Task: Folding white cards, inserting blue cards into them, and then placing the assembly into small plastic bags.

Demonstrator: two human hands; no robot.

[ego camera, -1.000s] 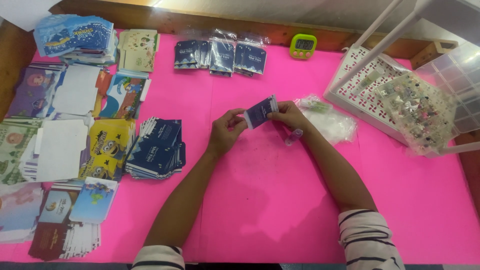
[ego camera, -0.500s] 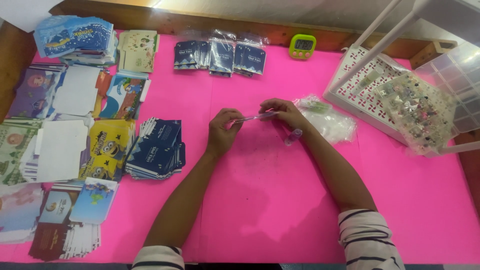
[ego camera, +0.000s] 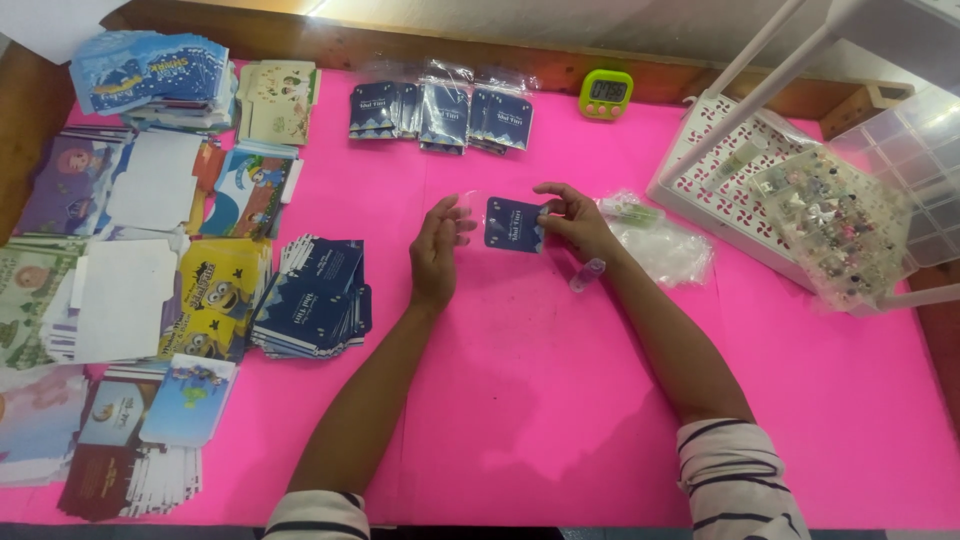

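Note:
Over the pink table (ego camera: 520, 400), both of my hands hold up a small dark blue card (ego camera: 512, 224) with white print, which sits partly in a clear plastic sleeve. My right hand (ego camera: 578, 225) pinches the card's right edge. The fingers of my left hand (ego camera: 437, 250) hold the sleeve's left edge. The card faces up towards me, a little above the table.
A loose stack of the same blue cards (ego camera: 312, 298) lies to the left, beside piles of colourful cards (ego camera: 150, 250). Sleeved blue cards (ego camera: 440, 112) and a green timer (ego camera: 606, 95) sit at the back. At the right are clear bags (ego camera: 665, 248), a white tray (ego camera: 715, 185) and a clear compartment box (ego camera: 850, 225).
The card was turned edge-on between my hands half a second ago; now it faces up again, slightly lower. My hands stayed in about the same place.

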